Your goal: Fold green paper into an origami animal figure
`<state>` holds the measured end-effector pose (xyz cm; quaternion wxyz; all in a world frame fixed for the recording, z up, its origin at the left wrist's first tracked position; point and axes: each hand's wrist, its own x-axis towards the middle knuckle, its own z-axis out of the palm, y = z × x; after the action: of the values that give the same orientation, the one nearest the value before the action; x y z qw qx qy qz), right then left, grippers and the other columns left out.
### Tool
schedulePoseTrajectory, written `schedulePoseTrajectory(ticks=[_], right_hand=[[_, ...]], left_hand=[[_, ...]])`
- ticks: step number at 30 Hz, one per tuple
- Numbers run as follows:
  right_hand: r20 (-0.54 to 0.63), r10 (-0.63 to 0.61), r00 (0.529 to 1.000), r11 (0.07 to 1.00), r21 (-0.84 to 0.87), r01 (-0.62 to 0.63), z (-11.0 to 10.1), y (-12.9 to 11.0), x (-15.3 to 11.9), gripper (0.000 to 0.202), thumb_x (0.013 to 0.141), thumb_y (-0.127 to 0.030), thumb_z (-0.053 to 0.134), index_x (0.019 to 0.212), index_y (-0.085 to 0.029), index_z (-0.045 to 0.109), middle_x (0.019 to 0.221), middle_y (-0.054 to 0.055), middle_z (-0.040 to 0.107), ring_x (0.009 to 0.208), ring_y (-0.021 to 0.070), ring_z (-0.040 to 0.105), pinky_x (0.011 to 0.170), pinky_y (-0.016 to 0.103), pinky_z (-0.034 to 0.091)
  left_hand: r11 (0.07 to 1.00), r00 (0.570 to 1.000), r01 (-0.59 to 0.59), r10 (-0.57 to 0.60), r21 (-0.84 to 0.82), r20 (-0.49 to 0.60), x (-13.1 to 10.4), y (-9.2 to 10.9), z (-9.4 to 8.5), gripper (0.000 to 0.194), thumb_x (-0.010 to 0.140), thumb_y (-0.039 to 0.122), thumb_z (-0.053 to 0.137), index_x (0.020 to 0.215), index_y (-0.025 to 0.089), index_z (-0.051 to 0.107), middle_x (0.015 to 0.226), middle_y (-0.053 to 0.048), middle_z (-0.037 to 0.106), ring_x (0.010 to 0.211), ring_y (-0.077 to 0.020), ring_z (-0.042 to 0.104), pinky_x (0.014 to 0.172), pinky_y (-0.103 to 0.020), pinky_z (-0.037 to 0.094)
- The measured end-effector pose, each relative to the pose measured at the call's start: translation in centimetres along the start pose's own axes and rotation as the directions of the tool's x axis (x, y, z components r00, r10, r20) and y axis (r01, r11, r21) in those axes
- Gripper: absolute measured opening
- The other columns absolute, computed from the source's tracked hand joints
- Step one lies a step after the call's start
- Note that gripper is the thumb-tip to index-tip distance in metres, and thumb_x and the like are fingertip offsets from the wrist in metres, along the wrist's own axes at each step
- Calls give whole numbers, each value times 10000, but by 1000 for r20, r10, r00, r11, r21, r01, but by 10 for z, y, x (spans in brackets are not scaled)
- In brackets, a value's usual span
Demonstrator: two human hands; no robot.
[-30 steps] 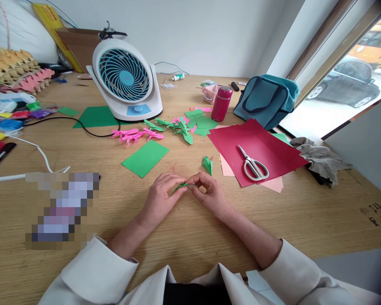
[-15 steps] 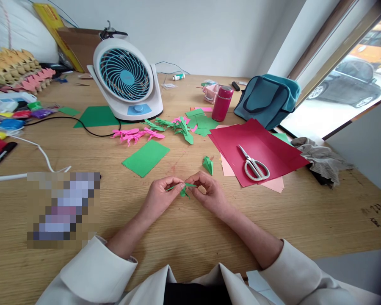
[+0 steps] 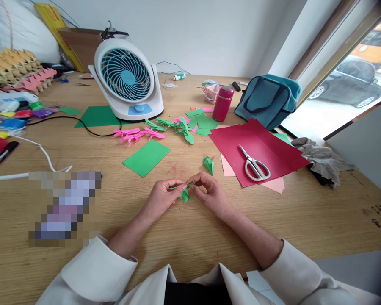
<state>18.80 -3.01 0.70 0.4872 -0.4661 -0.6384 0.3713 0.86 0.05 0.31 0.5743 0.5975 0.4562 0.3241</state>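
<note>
Between my hands is a small folded green paper piece point(image 3: 185, 195), with thin strips pointing out and a wider part hanging down. My left hand point(image 3: 163, 197) pinches it from the left between thumb and fingers. From the right, my right hand point(image 3: 207, 191) pinches its upper strip, the fingertips of both hands nearly touching. Just beyond my right hand a folded green paper form point(image 3: 208, 165) lies on the table. A green paper rectangle point(image 3: 146, 158) lies beyond my left hand. Folded pink pieces point(image 3: 136, 135) and folded green pieces point(image 3: 186, 130) lie farther back.
White scissors point(image 3: 255, 168) rest on red paper sheets point(image 3: 273, 148) at the right. Behind stand a fan point(image 3: 127, 78), a red bottle point(image 3: 222, 103) and a blue bag point(image 3: 266, 101). A black marker point(image 3: 2, 157) and a blurred-out object point(image 3: 65, 207) are at the left.
The green piece has turned between my fingers, and more of its lower part now shows hanging down. My left fingertips have shifted slightly right, nearer my right ones.
</note>
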Motion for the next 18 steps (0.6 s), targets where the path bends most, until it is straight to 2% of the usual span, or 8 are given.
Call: schedulePoseTrajectory(ticks=[6, 11, 14, 18], right_hand=[[26, 6, 1000, 1000, 11, -6, -2, -3, 1, 114, 910, -273, 602, 874, -193, 674, 744, 18, 642, 696, 151, 597, 677, 287, 489], [42, -26, 999, 1000, -7, 26, -3, -7, 1, 154, 932, -256, 556, 884, -187, 685, 768, 30, 649, 730, 160, 608, 712, 301, 488], [35, -22, 999, 1000, 7, 21, -3, -7, 1, 158, 918, -207, 534, 869, -189, 683, 766, 27, 644, 719, 154, 611, 702, 292, 486], [-10, 32, 999, 998, 51, -32, 2, 0, 0, 132, 849, -143, 553, 877, -197, 671, 788, 21, 633, 706, 144, 589, 649, 265, 479]], left_hand=[[987, 996, 91, -87, -134, 35, -1, 5, 3, 424, 735, 535, 743, 849, 127, 759, 620, -10, 604, 479, -63, 417, 421, -192, 294], [976, 993, 114, -106, -184, 51, -2, 9, 4, 420, 719, 522, 757, 825, 116, 748, 639, -13, 605, 501, -66, 432, 417, -183, 292], [992, 997, 79, -76, -98, 33, -2, 10, 4, 384, 764, 490, 712, 865, 123, 754, 627, -9, 615, 480, -67, 420, 418, -188, 300], [988, 994, -94, 100, 122, -45, -4, 10, 5, 239, 804, 368, 675, 845, 147, 758, 719, -25, 696, 604, -113, 566, 555, -210, 447]])
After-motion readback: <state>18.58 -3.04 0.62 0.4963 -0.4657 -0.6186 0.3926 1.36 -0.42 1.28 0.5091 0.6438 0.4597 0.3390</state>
